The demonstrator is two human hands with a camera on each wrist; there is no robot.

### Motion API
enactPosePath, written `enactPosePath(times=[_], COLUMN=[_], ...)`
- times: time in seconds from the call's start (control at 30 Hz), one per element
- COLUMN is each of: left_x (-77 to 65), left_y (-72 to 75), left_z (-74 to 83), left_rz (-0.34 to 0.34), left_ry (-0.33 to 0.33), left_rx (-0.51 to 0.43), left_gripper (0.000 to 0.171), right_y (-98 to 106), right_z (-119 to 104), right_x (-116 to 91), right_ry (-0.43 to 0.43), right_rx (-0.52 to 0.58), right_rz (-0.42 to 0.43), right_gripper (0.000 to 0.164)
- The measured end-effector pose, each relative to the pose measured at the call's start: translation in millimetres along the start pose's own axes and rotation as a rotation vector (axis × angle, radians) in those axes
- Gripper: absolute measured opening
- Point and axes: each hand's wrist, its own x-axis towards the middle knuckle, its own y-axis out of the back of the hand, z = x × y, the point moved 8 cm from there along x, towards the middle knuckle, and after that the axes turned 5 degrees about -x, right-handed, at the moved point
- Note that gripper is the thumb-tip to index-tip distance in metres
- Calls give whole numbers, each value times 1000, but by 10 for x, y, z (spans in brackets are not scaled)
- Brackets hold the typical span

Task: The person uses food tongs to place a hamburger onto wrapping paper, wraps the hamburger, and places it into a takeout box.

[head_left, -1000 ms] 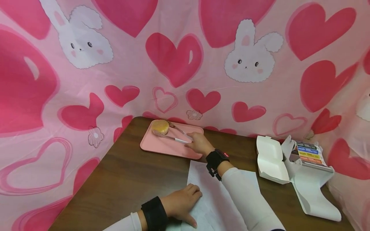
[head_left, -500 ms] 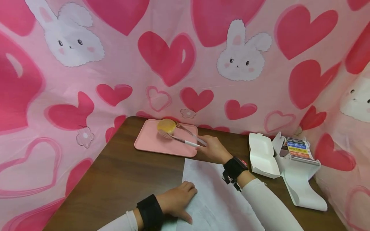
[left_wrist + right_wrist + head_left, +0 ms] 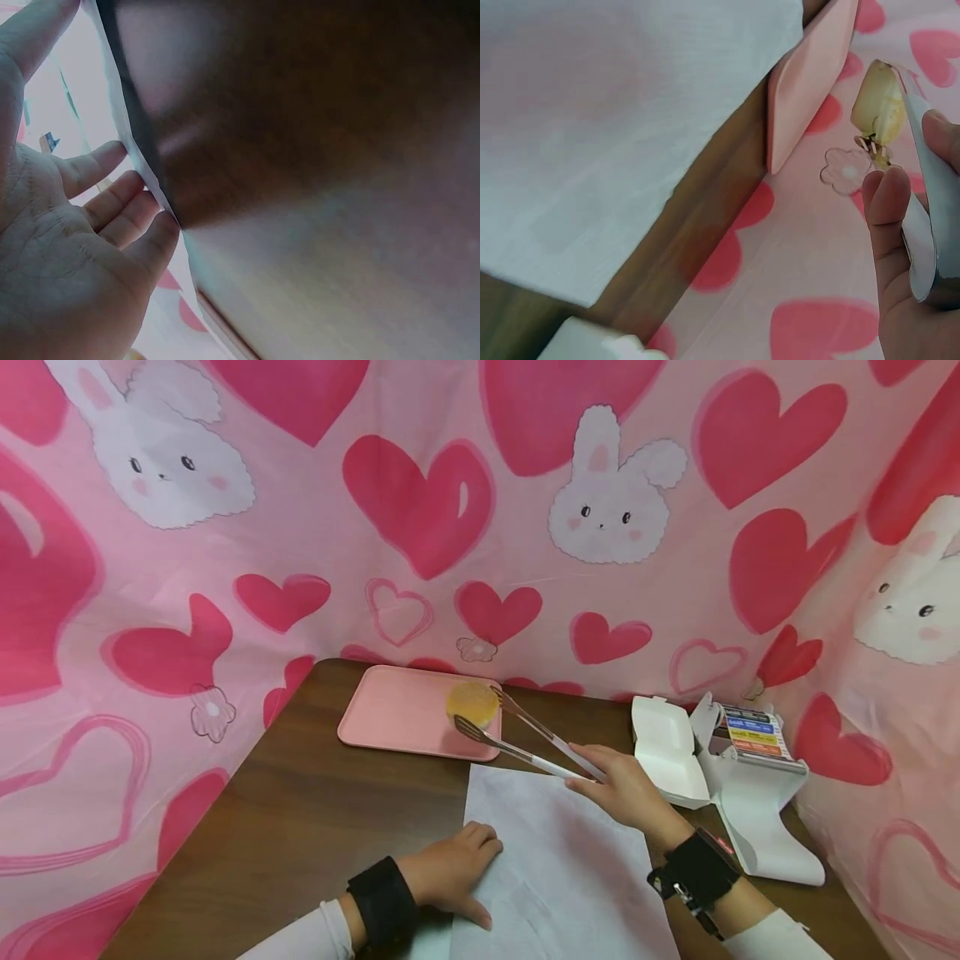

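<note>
My right hand grips metal tongs with white handles. Between the tong tips is a round yellow bun-like piece of food, overlapping the right end of a pink tray in the head view. From the right wrist, this piece shows a yellow face and pale side, raised apart from the tray. My left hand rests on the left edge of a white paper sheet. The left wrist view shows its fingers spread against the paper's edge.
A white takeaway box lies unfolded at the right of the brown table. Beside it stands a white dispenser with colourful labels and a strip hanging forward. A pink heart-and-bunny cloth hangs behind the table.
My right hand has drawn the tongs and yellow food rightward and towards me, from the tray's left part to its right end. My left hand stays on the paper. The head view has shifted slightly right.
</note>
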Motion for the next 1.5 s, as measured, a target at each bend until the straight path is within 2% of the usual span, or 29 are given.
enactPosePath(times=[0.3,0.7,0.9,1.0,1.13,1.17,1.23,1.33,1.43,1.5], left_x=[-14,33,24,18,17,18,19,20,20,18], left_y=[-29,-15,-18,-10,-2,-2,-2,-2,-11,-17], left_z=[-55,-22,-20,-22,-18,-18,-19,-26,-32,-34], left_rz=[-4,-23,-15,-7,2,2,3,2,-3,-6], left_ry=[23,30,25,22,22,23,23,27,33,36], left_rx=[-7,4,8,9,12,12,11,10,5,1], left_gripper=[92,93,94,94,94,94,94,95,95,95], right_y=[128,287,329,303,212,190,159,138,147,137], right_z=[108,220,314,440,631,663,686,665,599,569], right_x=[-526,-1354,-1676,-1796,-1965,-2010,-2078,-2158,-2199,-2227], right_ry=[-68,-92,-99,-227,-442,-481,-504,-478,-388,-360], right_rx=[-24,-163,-164,-167,-155,-149,-130,-122,-110,-102], right_rz=[-30,69,114,24,-211,-256,-283,-226,-105,-68], right_gripper=[57,54,57,60,65,67,68,65,60,58])
